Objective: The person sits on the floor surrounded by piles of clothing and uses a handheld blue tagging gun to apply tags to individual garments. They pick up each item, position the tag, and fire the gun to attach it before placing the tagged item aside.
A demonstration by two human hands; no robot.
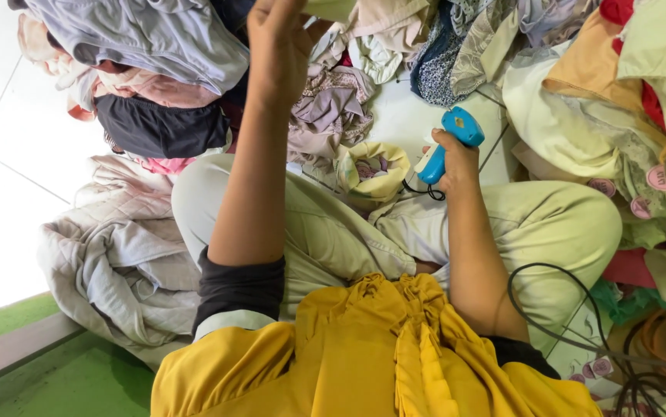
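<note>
- From my remote seat I see the right hand (pixel 456 166) clenched around a blue and white handheld tool (pixel 447 143), low over the lap and near the pale floor patch between the clothing heaps; the grip looks firm.
- The left hand (pixel 277 46) is raised at the top edge, its grip pinching a pale cloth (pixel 331 8) that runs out of frame. How much of that cloth it holds I cannot tell.
- A thin black cord (pixel 418 189) loops from the tool's base beside the knee. My worry: a quick lift could snag it on the leg or the rolled yellow garment (pixel 371 166) lying just beside it.
- More black cables (pixel 580 340) curl by the right thigh; a shifted leg could drag or tangle them, I judge.
- The raised cloth hangs well apart from the tool. If the pinch is shallow, the fabric may slip into the heap of mixed clothes (pixel 333 100) below and be lost among similar pale pieces.
- The tool's tip points toward the fingers' side of the pile; bringing cloth and tip together blind risks a pricked finger.
</note>
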